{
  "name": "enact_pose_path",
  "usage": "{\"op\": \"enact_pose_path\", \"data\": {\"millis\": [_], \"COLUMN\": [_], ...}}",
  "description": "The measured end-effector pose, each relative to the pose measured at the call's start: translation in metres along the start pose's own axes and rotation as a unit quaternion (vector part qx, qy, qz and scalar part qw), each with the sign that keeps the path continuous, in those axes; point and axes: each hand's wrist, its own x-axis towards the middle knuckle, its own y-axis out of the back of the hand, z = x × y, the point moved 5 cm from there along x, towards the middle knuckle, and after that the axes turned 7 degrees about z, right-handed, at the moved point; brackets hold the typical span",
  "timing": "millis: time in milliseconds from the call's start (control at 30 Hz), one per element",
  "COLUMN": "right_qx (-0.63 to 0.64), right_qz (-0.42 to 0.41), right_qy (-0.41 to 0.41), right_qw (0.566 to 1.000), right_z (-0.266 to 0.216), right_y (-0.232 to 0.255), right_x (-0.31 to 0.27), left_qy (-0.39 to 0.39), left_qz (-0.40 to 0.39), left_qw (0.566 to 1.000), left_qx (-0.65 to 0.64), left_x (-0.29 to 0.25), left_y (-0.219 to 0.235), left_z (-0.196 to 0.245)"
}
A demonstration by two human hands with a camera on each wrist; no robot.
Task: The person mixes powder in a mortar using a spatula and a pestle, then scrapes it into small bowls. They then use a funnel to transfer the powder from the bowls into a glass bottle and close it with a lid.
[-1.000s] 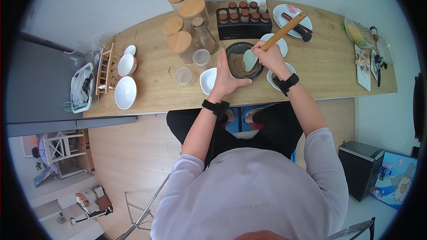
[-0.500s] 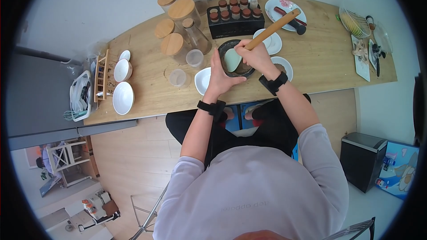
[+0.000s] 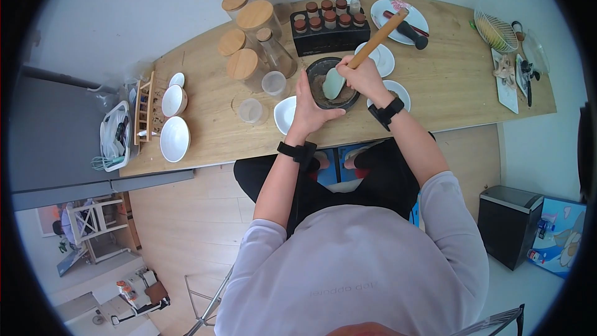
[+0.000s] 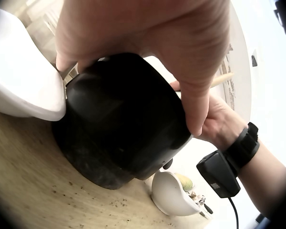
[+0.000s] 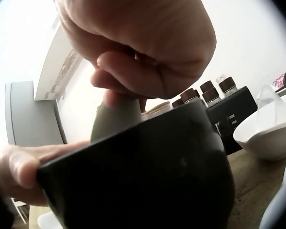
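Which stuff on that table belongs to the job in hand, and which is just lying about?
In the job:
- black mortar, held by the left hand
- pale green spatula, gripped in the right hand
- brown powder in the mortar

Apparently lying about:
- black spice rack
- wood-lidded jars
- wire basket
- black pestle, idle, possibly related

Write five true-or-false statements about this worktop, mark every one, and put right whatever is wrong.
1. The right hand grips the spatula by its wooden handle. True.
2. The spatula's pale green blade is inside the black bowl. True.
3. The left hand is well away from the black bowl. False: it holds the black bowl's side.
4. The caps in the black stand are all blue. False: most are reddish brown.
5. Wooden lids top the large clear jars. True.
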Motion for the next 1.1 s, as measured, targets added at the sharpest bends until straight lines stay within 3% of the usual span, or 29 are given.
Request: {"op": "enact_pose_path", "data": {"millis": [133, 300, 433, 533, 700, 833, 1100], "right_qx": [0.057, 0.006, 0.008, 0.086, 0.016, 0.091, 0.059], "right_qz": [0.008, 0.027, 0.02, 0.004, -0.002, 0.004, 0.003], "right_qy": [0.004, -0.008, -0.005, -0.009, -0.05, -0.026, -0.04], "right_qw": [0.998, 1.0, 1.0, 0.996, 0.999, 0.996, 0.997], "right_z": [-0.012, 0.005, -0.011, -0.021, 0.004, -0.014, 0.002], "right_y": [0.003, -0.003, 0.001, -0.009, 0.005, 0.003, 0.003], "right_x": [-0.003, 0.0, -0.008, -0.017, -0.001, -0.007, -0.002], "left_qy": [-0.001, -0.001, 0.0, 0.0, -0.003, -0.001, 0.008], "left_qz": [0.001, -0.001, 0.0, 0.001, 0.0, 0.003, -0.004], "left_qw": [1.0, 1.0, 1.0, 1.0, 1.0, 1.0, 1.0], "left_qx": [-0.009, 0.004, 0.0, -0.003, -0.004, -0.007, -0.015], "left_x": [0.0, 0.0, 0.001, -0.001, 0.001, -0.001, 0.0], "left_y": [-0.002, -0.001, 0.0, -0.001, -0.001, -0.001, 0.0], "left_z": [-0.002, -0.002, 0.0, -0.001, -0.001, 0.002, 0.0]}}
